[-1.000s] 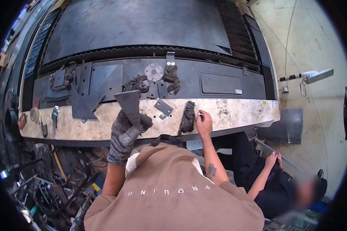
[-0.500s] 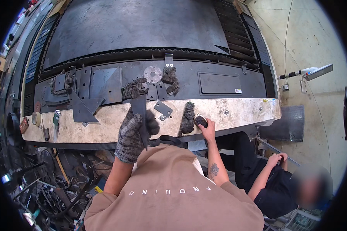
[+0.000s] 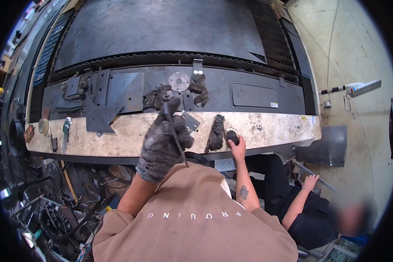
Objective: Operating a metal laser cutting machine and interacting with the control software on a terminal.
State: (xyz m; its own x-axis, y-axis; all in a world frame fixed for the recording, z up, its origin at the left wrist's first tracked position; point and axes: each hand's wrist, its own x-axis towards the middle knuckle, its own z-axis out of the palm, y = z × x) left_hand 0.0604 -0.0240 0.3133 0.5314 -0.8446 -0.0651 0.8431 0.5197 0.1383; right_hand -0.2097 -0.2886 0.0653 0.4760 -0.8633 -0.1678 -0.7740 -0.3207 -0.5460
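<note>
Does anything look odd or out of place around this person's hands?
The hands don't match: the left hand, holding a dark plate, is gloved, while the right hand, holding a small dark object, is bare. A loose glove lies left of that object on the pale ledge, which has dark stains.

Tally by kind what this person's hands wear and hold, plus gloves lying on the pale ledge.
Gloves: 2 (worn glove on left hand; loose glove on pale ledge)
Dark plate: 1, in left hand
Dark rounded object: 1, in right hand
Total: 4

A glove (image 3: 215,133) lies on the ledge (image 3: 284,126) just left of the right grip (image 3: 238,149); hex keys (image 3: 66,133) lie farther left.
</note>
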